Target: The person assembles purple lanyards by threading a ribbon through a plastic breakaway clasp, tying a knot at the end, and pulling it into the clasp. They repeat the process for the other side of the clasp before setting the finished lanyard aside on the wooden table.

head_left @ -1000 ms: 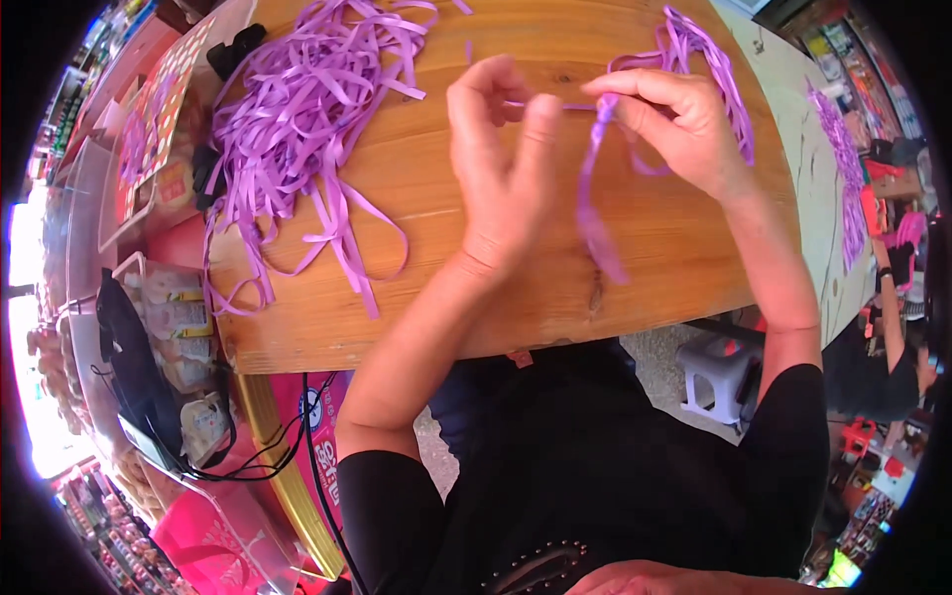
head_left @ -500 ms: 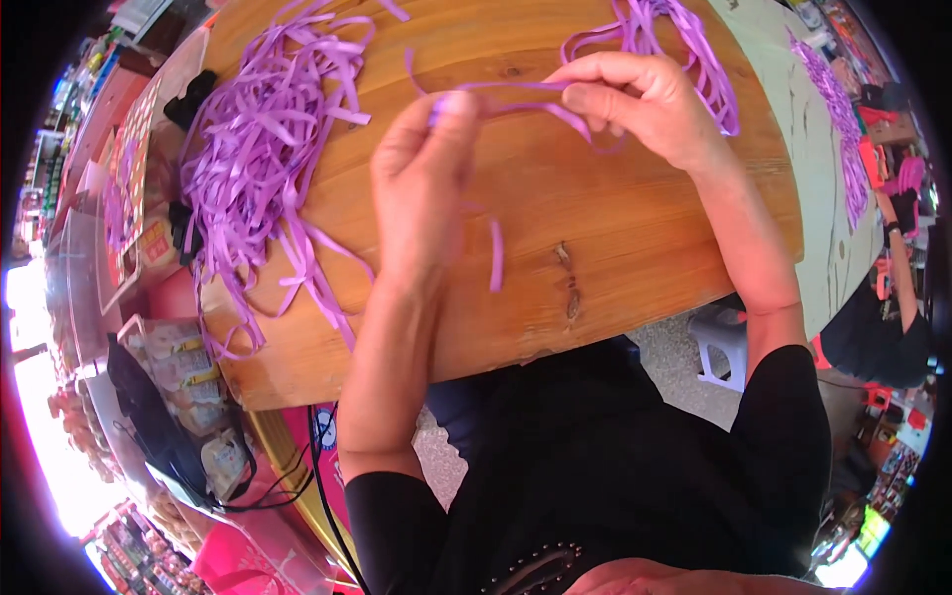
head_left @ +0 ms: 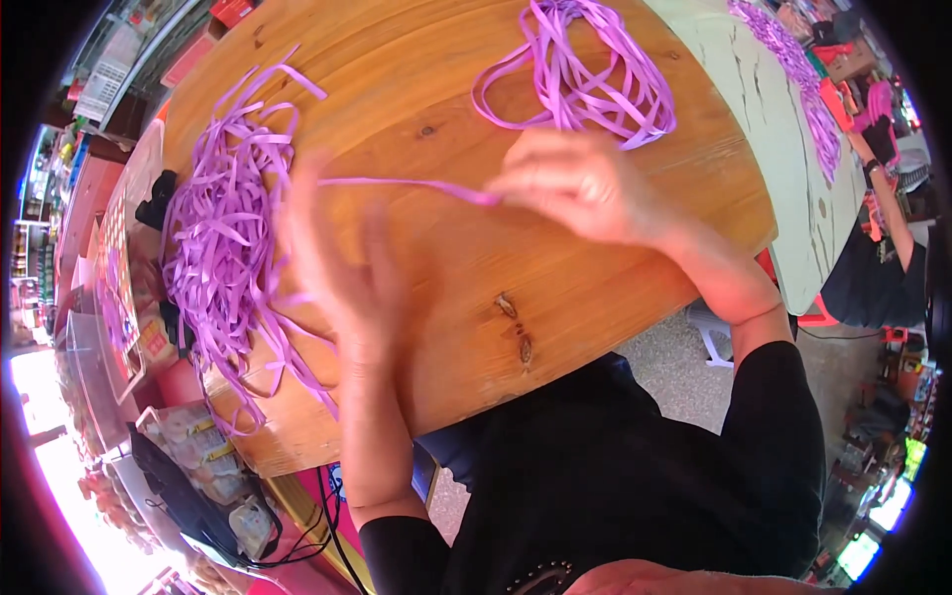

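Observation:
My right hand [head_left: 575, 188] pinches the end of a thin purple ribbon [head_left: 416, 182] between thumb and fingers. From there the strip stretches left above the wooden table, running behind my left hand. Blurred by motion, my left hand [head_left: 337, 263] has its thumb apart from its upright fingers, beside a large tangled heap of purple ribbons [head_left: 218, 238]. Whether the strip touches the left fingers cannot be made out. Beyond my right hand lies a looser bundle of looped purple ribbons [head_left: 600, 74].
The wooden table [head_left: 446, 327] has a curved far edge. A pale table [head_left: 729, 89] adjoins it on the right, bearing another purple ribbon pile [head_left: 793, 79]. A co-worker's arm [head_left: 892, 213] shows at far right. A dark bag [head_left: 183, 496] hangs at lower left.
My left hand has swung left toward the heap and its fingers have spread. The right hand has moved left and down, still pinching ribbon; the doubled strip now appears as one line.

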Demonstrator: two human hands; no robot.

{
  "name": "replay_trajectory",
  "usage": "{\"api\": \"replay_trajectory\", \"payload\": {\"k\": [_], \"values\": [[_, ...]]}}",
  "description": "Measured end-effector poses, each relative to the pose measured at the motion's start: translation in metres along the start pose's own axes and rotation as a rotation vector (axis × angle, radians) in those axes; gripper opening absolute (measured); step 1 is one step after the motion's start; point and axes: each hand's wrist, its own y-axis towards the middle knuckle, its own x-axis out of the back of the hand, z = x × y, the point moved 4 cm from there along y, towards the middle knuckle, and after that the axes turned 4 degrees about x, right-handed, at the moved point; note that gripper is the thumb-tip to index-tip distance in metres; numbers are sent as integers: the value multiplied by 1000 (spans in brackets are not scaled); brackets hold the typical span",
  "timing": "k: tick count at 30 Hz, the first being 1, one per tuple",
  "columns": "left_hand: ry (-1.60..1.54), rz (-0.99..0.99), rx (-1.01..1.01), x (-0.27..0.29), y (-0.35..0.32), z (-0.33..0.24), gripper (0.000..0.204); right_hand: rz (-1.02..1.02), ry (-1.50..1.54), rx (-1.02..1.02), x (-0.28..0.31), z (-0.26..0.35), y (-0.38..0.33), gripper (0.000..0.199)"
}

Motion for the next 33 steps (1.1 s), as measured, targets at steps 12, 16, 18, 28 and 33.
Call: {"api": "replay_trajectory", "payload": {"k": [12,16,18,28,33], "values": [[-845,463,654,-29,-37,-10,18,-212,89,103,3,14,-1,14],[-162,442,179,-21,-9,-14,22,-251,112,32,9,4,0,10],[14,324,5,-21,-3,-28,29,-263,92,-2,10,1,-1,9],[-1123,477,952,-47,-50,-31,17,-166,-166,244,-10,19,-8,23],[-648,355,587,-35,-35,-12,4,-212,-324,161,17,-14,5,37]]}}
